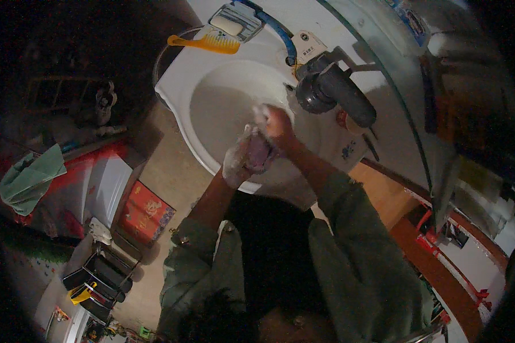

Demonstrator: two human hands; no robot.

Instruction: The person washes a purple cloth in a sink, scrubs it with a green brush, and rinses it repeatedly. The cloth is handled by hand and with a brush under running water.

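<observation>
Both hands are over a white washbasin (197,134), with white suds on them. My left hand (238,157) is closed around a bunched purple cloth (259,152), whose exact kind does not show. Right beside it, my right hand (278,124) is curled into a fist near the cloth's upper end. White foam shows at its knuckles, and what its fingers grip is hidden and slightly blurred. An orange comb (209,43) lies on the basin's far left rim, next to a soap dish (249,22) with a pale bar of soap (226,24).
A dark hair dryer (343,94) rests on the right side of the basin, near a blue hose (277,28) and a beige tag (309,46). A glass shelf edge (397,100) runs along the right. A red box (146,211) and a black chair (103,274) stand at left.
</observation>
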